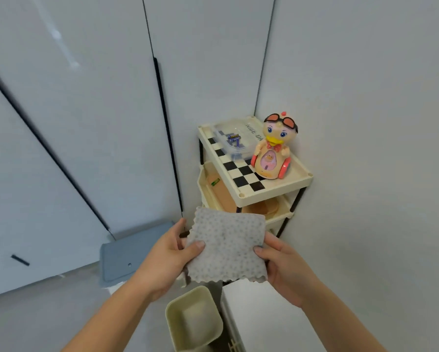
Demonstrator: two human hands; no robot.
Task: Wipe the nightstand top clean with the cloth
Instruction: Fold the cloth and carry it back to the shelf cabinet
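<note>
A grey dotted cloth [227, 246] is held flat in the air between both hands, below and in front of the nightstand. My left hand [169, 257] pinches its left edge with thumb on top. My right hand [282, 265] grips its right edge. The nightstand is a cream tiered rack in the corner; its top tray [277, 189] has a black-and-white checked strip. On that top stand a duck toy with goggles [273, 148] and a clear plastic box [235, 141] with small items inside.
Lower cream shelves [208, 189] hold brownish items. A beige bin [194, 323] stands under the cloth. A grey lid or box [127, 257] lies on the floor at left. White cabinet doors and walls enclose the corner. A white surface [261, 316] is at lower right.
</note>
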